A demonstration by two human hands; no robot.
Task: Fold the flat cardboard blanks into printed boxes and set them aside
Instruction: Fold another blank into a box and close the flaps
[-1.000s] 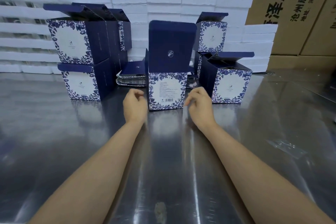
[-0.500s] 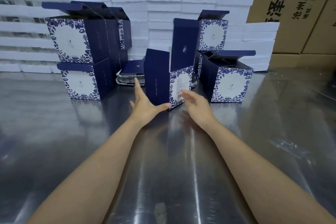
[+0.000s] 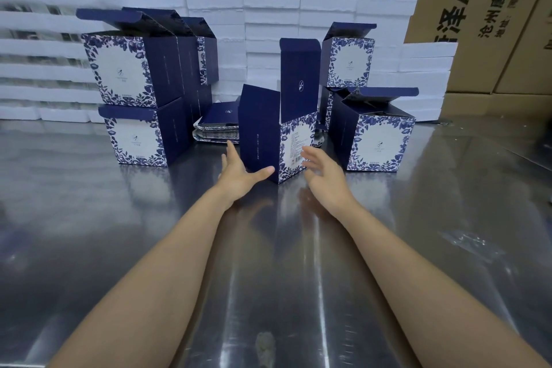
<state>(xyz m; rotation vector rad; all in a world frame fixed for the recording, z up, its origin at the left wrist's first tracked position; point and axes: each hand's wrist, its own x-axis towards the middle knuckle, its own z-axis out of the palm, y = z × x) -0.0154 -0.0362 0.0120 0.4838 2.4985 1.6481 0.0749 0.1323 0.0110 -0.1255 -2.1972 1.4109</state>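
Observation:
A folded navy box [image 3: 263, 140] with a blue floral panel stands on the steel table [image 3: 268, 248], turned corner-on to me, its lid flap upright. My left hand [image 3: 239, 172] lies flat against the box's dark left side, fingers straight, thumb along the bottom edge. My right hand [image 3: 324, 172] is spread beside the floral right side, fingers straight; whether it touches the box is unclear. Behind the box lies a stack of flat blanks [image 3: 218, 125].
Finished boxes stand stacked at the left [image 3: 134, 98] and at the right [image 3: 379, 134], with one more on top behind [image 3: 348, 60]. White foam slabs [image 3: 268, 9] and brown cartons [image 3: 484, 18] line the back. A clear plastic scrap [image 3: 466, 242] lies at the right.
The box has turned from facing me to corner-on and shifted slightly away. My left hand went from curled at the box's side to flat against it; my right hand opened.

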